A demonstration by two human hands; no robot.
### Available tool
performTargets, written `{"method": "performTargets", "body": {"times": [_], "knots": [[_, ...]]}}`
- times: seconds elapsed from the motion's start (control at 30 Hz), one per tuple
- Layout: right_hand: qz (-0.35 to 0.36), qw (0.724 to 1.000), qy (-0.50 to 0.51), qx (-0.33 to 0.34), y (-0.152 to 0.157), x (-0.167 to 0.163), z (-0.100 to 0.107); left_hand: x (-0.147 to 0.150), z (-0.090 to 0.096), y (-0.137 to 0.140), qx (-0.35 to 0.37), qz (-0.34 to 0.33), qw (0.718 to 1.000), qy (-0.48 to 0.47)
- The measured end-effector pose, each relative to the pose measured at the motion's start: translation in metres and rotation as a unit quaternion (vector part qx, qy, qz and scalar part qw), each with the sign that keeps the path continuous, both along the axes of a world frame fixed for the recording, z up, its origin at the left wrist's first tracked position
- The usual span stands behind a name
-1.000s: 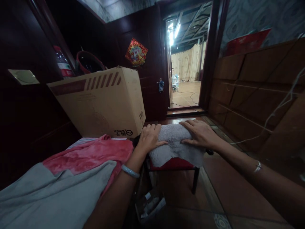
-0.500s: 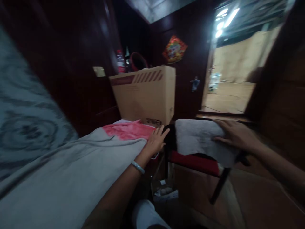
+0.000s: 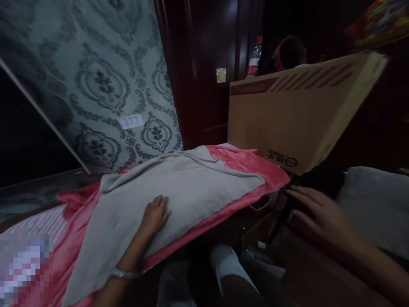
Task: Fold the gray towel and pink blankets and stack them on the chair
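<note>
Grey blanket (image 3: 188,183) lies over pink cloth (image 3: 271,172) along the bed (image 3: 44,221)'s near edge. The left hand (image 3: 155,215) seems to rest on it, fingers extended; sideways pressure could drag it off. The right hand (image 3: 321,211), fingers outstretched, gripping nothing, might bump the carton (image 3: 284,115).

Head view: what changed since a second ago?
View swung left. Left hand moved left off the gray fleecy cloth onto the gray blanket; right hand let go too and now points left. Cardboard box and red-capped bottle stayed put.
</note>
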State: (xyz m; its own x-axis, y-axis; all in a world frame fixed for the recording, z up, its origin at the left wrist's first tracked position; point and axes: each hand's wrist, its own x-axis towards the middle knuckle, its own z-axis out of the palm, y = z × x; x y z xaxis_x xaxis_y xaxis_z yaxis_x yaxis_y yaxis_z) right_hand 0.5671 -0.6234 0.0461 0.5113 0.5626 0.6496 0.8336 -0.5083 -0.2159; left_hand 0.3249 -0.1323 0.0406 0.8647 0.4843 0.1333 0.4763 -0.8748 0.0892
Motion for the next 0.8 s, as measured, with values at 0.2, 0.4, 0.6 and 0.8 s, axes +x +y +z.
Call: {"method": "performTargets", "body": {"times": [0.2,0.4,0.6,0.8], "knots": [[0.121,0.989,0.070,-0.041,0.147,0.029,-0.048,-0.101,-0.015,0.021,0.043,0.124,0.991,0.013],[-0.030,0.997,0.064,-0.040,0.183,0.095,-0.068,-0.173,-0.024,0.050,0.049,0.266,0.963,-0.014],[-0.147,0.978,0.141,-0.044,0.162,0.127,-0.082,-0.185,-0.030,0.051,0.073,0.296,0.948,-0.089],[-0.189,0.966,0.168,-0.044,0.162,0.122,-0.071,-0.185,-0.017,0.040,0.073,0.338,0.932,-0.109]]}}
